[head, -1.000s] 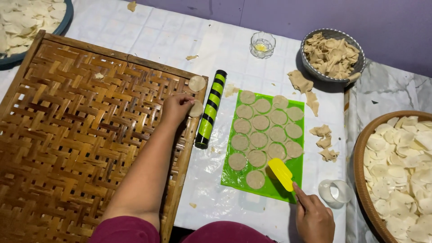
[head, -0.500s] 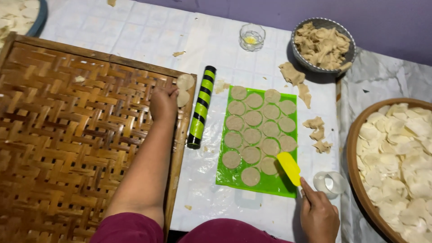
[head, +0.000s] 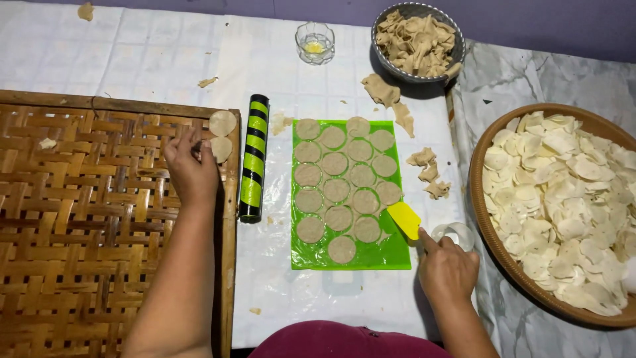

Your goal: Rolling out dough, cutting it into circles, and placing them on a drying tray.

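Note:
My left hand rests on the woven bamboo tray near its right rim, fingertips touching a round dough disc. A second disc lies just above it at the tray's corner. My right hand grips a yellow scraper, whose blade touches the right edge of a green mat. Several round dough discs lie in rows on that mat. A black and green striped rolling pin lies between tray and mat.
A metal bowl of dough scraps and a small glass cup stand at the back. A wide basket of pale discs fills the right side. Loose scraps and a small clear ring cutter lie beside the mat.
My left hand has shifted left along the tray's rim, and two discs now lie at the tray's corner. My right hand with the scraper has stayed at the mat's right edge.

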